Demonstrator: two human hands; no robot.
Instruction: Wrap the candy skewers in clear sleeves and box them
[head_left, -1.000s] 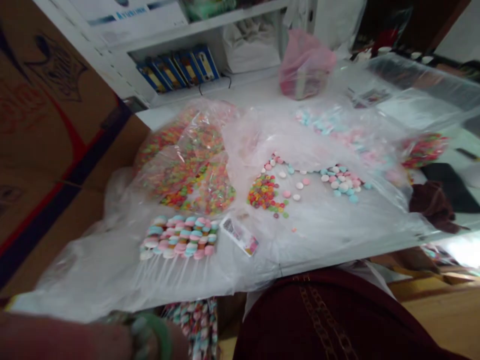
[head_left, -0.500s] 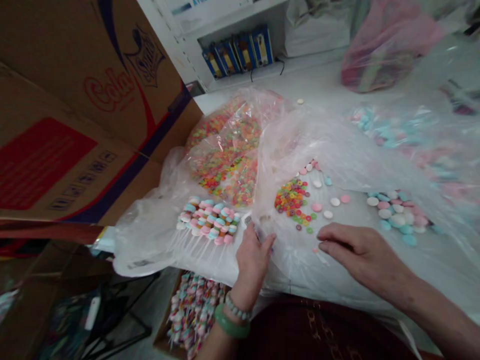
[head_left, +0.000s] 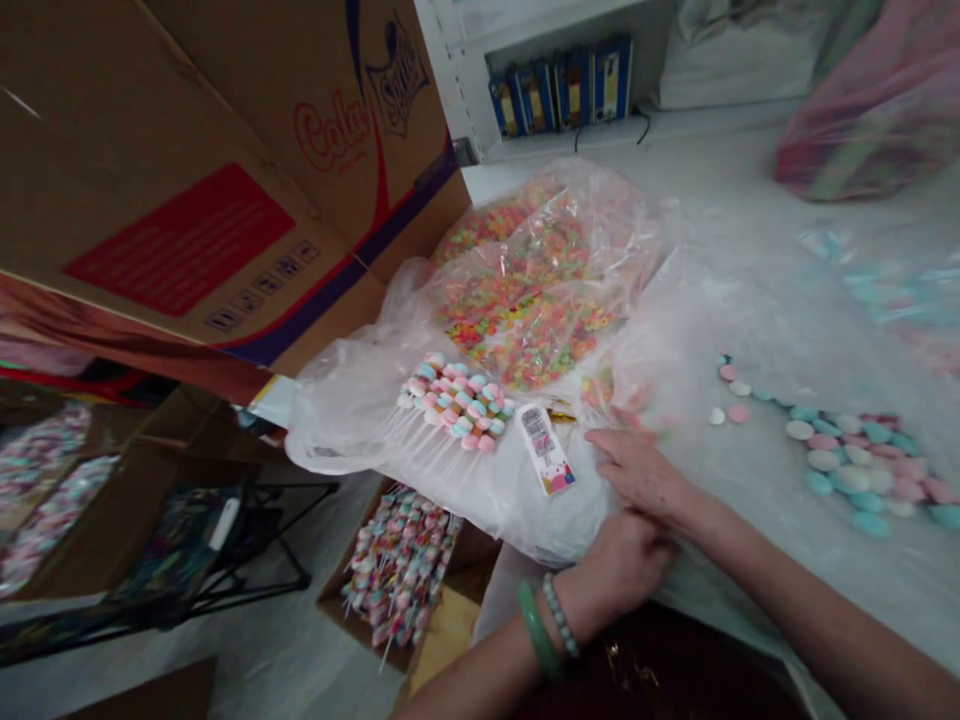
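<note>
Head view: a cardboard carton (head_left: 225,190) overhangs the worktop (head_left: 712,150), where a clear plastic sheet (head_left: 480,510) carries a bag of ring candies (head_left: 525,300) and a block of pastel lollipops (head_left: 454,405). Your right hand (head_left: 637,475) lies open on the sheet, fingers relaxed, just beside a printed label card (head_left: 545,450); your left hand (head_left: 619,570) sits at the sheet's folded edge, its grip impossible to tell.

Left hand (head_left: 619,565) beside right hand (head_left: 637,472)

Printed cardboard carton (head_left: 225,170) at left, white shelf (head_left: 570,145) with blue binders (head_left: 562,90) behind, grey floor (head_left: 277,600) below
</note>
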